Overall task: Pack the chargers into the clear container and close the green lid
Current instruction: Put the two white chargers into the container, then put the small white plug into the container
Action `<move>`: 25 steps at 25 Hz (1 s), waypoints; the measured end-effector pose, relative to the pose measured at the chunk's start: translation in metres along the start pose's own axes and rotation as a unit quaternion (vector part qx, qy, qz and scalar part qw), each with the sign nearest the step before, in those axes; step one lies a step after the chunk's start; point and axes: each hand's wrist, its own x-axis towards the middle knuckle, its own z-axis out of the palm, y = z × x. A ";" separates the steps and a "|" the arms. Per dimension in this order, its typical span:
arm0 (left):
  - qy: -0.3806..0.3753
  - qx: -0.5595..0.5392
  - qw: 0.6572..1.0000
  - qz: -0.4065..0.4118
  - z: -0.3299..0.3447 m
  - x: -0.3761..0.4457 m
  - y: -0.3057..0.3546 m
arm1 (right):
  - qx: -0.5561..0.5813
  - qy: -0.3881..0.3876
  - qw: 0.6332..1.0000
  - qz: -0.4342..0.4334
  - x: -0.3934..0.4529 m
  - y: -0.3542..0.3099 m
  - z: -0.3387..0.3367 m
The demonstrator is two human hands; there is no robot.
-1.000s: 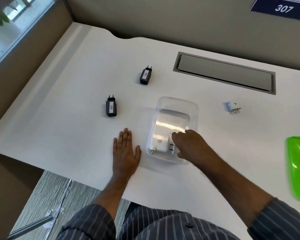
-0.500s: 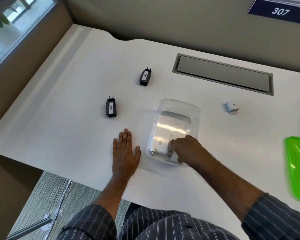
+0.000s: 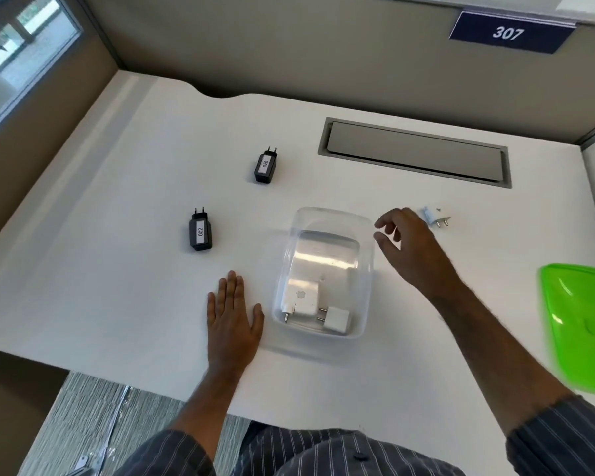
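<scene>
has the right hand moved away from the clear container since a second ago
Yes. The right hand has lifted out of the clear container and gone up and right, toward the small white plug beyond it.

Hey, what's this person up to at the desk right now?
A person is packing chargers into a clear container. Two white chargers lie inside it at the near end. The right hand, open and empty, reaches toward a small white plug on the desk. The left hand rests flat beside the container. Two black chargers remain out on the desk, and the green lid lies off to the right.
</scene>
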 end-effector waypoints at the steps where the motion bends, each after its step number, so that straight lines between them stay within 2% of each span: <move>1: 0.001 0.001 1.000 0.001 0.000 0.000 0.000 | 0.004 0.013 0.999 0.029 0.002 0.013 -0.003; 7: 0.000 0.006 1.000 0.002 0.001 0.000 0.000 | -0.054 0.020 0.987 0.151 0.009 0.097 -0.003; 10: -0.001 0.004 1.000 0.001 -0.001 0.000 0.000 | -0.116 0.023 0.979 0.165 0.015 0.119 -0.005; 16: -0.001 0.004 1.000 -0.002 -0.001 0.000 0.002 | -0.152 -0.044 0.962 0.223 0.036 0.142 -0.001; 21: 0.005 0.005 1.000 -0.003 0.000 0.001 0.001 | -0.130 0.001 0.959 0.250 0.047 0.139 0.004; 25: 0.004 0.005 1.000 -0.003 0.000 0.001 0.002 | -0.156 0.004 0.960 0.232 0.050 0.136 0.005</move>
